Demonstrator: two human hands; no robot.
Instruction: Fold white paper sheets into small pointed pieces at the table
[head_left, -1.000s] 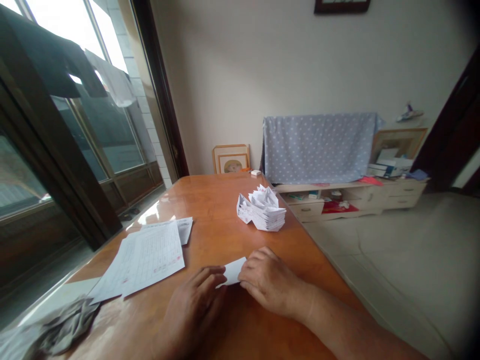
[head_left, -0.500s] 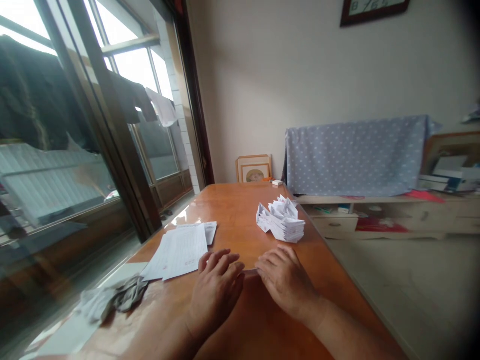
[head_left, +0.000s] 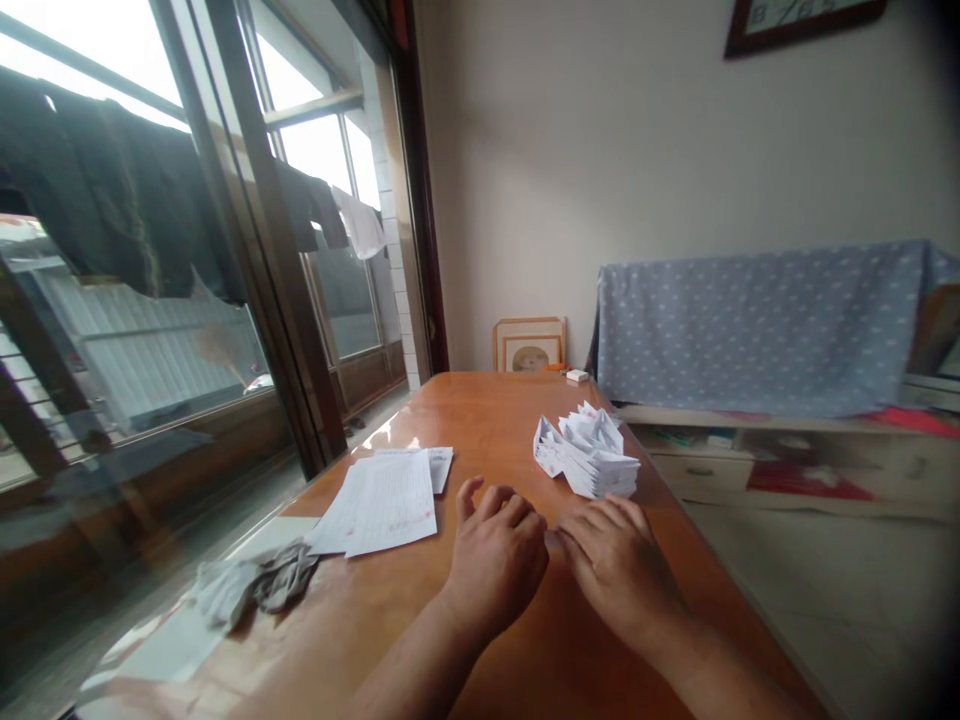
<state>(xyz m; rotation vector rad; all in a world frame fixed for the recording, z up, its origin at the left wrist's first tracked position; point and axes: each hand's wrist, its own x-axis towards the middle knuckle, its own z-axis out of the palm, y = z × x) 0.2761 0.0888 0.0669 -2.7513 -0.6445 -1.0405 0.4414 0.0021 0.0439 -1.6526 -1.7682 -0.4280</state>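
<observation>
My left hand (head_left: 499,555) is closed over the table, its index finger raised and the others curled in. Close to it on the right, my right hand (head_left: 622,560) has its fingers bent and pressed together. Only a pale sliver of a piece of paper (head_left: 553,541) shows between the two hands; the rest is hidden under my fingers. Just beyond my right hand stands a stack of folded white paper pieces (head_left: 589,460) with pointed corners. Printed paper sheets (head_left: 390,505) lie flat to the left of my left hand.
Grey gloves or cloths (head_left: 259,585) lie at the left edge of the wooden table (head_left: 487,420). A small white box (head_left: 577,376) is at the far end. Left is a glass sliding door (head_left: 277,300); right, a low cabinet (head_left: 697,470) beneath a blue dotted cloth (head_left: 750,330).
The view has turned left, so the scene sits further right. My hands have drawn closer together, and the thin white paper edge between them is now mostly covered.
</observation>
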